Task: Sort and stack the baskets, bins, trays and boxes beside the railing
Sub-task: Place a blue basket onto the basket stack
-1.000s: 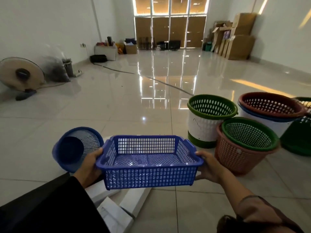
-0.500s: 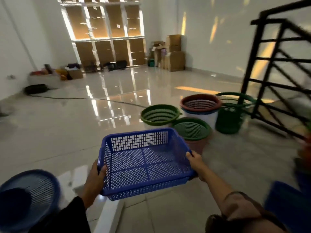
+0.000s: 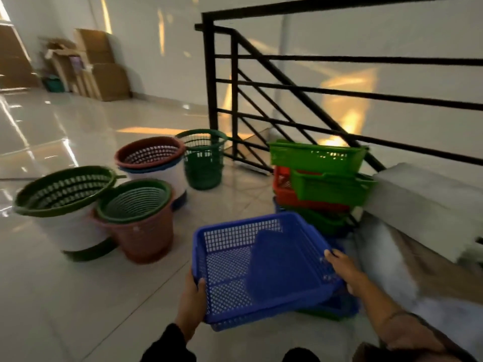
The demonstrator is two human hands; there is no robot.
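Both hands hold a blue tray low over the floor, beside the railing.

The left hand grasps the tray's near-left corner, thumb curled over the rim; the right hand has its fingers curled round the right rim. The tray tilts, above more blue trays on the floor. Just beyond, touching the railing's foot, stands a stack of green and red trays. Left of it cluster round baskets, some nested. Cardboard boxes stand by the far wall.
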